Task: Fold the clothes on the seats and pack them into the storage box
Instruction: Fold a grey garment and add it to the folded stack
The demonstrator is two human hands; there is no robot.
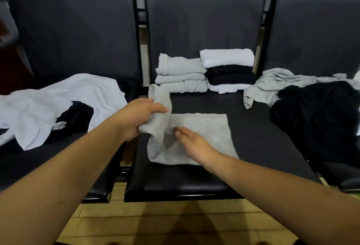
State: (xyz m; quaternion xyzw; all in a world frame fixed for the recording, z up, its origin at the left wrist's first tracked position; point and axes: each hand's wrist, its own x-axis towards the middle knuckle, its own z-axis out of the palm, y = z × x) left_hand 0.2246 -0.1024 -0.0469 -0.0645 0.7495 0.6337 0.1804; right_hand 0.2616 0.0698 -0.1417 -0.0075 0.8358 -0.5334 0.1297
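A grey garment (202,128) lies partly folded on the middle black seat (253,147). My left hand (138,116) grips its left part and lifts that flap off the seat. My right hand (192,143) lies flat on the cloth with straight fingers, pressing it down near the fold. Behind it stand two folded piles: a grey stack (181,75) and a stack of white and black pieces (229,69). No storage box is in sight.
Loose white clothes (58,104) over a black piece (79,114) lie on the left seat. A crumpled grey garment (272,83) and a black one (319,112) cover the right seat. Seat backs rise behind; a yellowish tiled floor (175,223) is below.
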